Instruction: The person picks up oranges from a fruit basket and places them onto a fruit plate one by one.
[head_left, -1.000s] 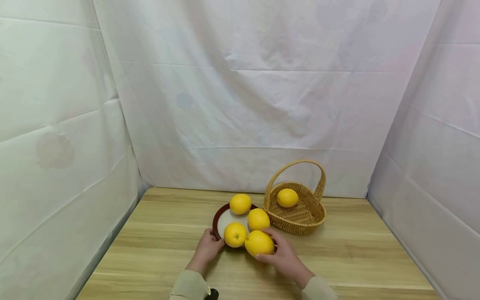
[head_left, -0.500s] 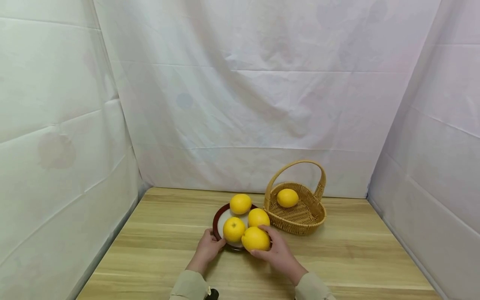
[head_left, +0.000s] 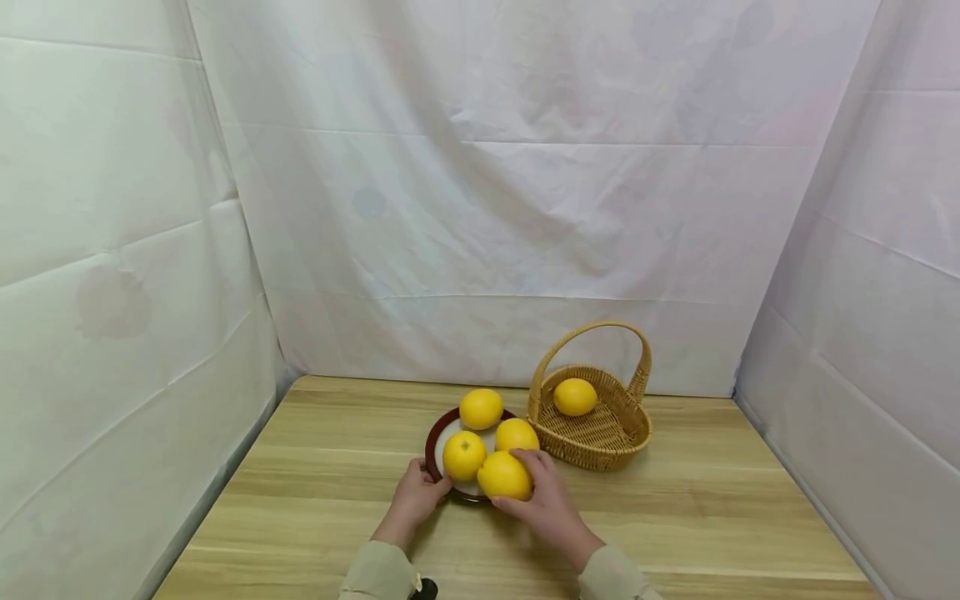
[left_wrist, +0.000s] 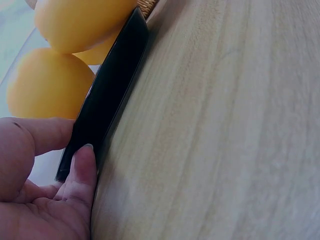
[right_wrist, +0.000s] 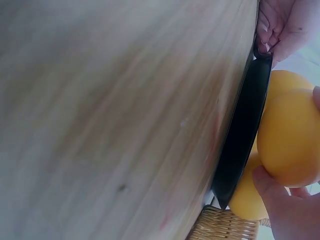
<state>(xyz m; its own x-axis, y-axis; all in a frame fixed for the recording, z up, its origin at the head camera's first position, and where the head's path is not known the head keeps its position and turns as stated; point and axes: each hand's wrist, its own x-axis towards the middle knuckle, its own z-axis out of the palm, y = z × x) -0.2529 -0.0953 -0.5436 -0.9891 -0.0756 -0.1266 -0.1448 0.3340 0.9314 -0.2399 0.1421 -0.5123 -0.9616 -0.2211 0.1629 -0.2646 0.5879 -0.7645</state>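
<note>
My left hand [head_left: 417, 493] pinches the near left rim of a round plate [head_left: 432, 446], pale inside with a dark red rim; its dark outer wall fills the middle of the left wrist view. My right hand [head_left: 551, 504] grips a yellow lemon [head_left: 504, 476] at the plate's near right side. In the right wrist view, thumb and fingers lie around this lemon [right_wrist: 290, 137]. On the plate sit a lemon [head_left: 464, 456] beside the held one, a partly hidden lemon [head_left: 517, 435] behind it, and another lemon [head_left: 482, 409] at the back.
A wicker basket [head_left: 600, 454] with a tall arched handle stands right of the plate, close to its rim. One lemon [head_left: 575, 397] lies in it. White cloth [head_left: 480, 208] hangs behind and on both sides of the wooden table [head_left: 315, 475].
My right hand has moved the held lemon left and slightly away from me, over the plate. The lemon beside it has shifted the same way and turned. My left hand stays on the rim.
</note>
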